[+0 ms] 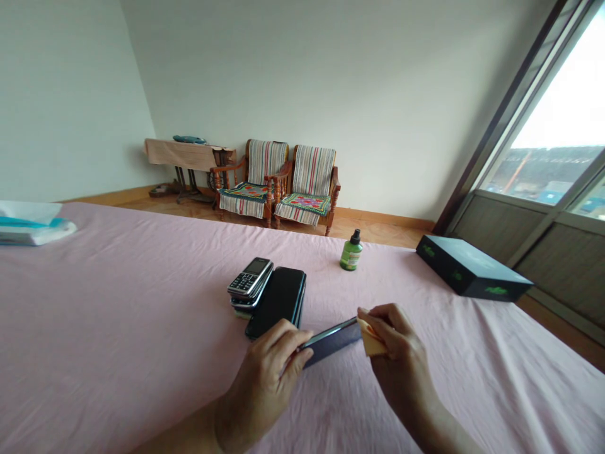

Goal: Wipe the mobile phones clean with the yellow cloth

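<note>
A dark blue flat device, seemingly a phone (333, 343), is tilted on its edge above the pink cloth. My left hand (269, 372) grips its left end between thumb and fingers. At its right end, my right hand (399, 343) pinches a pale yellow cloth (372, 340) against it. Just beyond my left hand lies a stack of black phones (280, 299). Beside that stack, on its left, a silver and black keypad phone (250, 276) tops another small pile.
The pink cloth (118, 315) covers the surface. Farther back stands a green bottle (351, 252) with a black cap. A black box (472, 268) is at the right, a tissue pack (35, 227) at the far left. Two chairs (302, 183) stand by the wall.
</note>
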`<state>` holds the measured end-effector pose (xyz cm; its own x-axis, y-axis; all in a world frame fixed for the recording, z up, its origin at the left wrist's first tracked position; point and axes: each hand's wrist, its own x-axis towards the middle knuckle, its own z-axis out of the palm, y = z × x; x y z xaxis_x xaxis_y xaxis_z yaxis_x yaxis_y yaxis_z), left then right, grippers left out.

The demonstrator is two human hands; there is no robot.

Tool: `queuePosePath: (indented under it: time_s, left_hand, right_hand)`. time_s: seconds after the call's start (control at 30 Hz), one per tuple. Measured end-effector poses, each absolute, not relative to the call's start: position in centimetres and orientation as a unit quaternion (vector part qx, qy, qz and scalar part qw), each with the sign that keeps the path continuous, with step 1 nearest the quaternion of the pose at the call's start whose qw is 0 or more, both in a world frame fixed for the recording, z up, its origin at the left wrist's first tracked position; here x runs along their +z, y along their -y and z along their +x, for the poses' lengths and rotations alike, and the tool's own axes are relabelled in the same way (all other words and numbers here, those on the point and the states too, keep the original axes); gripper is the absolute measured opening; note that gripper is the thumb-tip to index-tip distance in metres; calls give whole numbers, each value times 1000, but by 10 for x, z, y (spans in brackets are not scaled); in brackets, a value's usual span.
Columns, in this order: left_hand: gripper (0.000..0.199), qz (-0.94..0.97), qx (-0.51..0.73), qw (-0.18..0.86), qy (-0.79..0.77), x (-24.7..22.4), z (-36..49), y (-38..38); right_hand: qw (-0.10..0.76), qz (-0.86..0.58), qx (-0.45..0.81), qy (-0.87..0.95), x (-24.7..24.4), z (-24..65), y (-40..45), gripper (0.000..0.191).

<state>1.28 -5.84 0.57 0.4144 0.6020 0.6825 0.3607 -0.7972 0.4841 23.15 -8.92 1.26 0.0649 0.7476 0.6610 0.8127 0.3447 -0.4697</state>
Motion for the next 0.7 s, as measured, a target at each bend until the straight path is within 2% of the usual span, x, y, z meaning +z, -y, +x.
queuePosePath:
  time_s: [0.37, 0.5, 0.7]
  left_hand:
    - [17, 829, 446, 157, -298, 9, 12, 56]
    - [17, 829, 449, 153, -296, 7, 11, 56]
    - [16, 836, 447, 136, -288, 10, 12, 59]
  right_hand:
    - [475, -490, 49, 729, 17, 206, 96, 50]
    - [488, -561, -12, 668, 20, 232, 90, 50]
    - [432, -621, -61, 651, 17, 256, 81, 41]
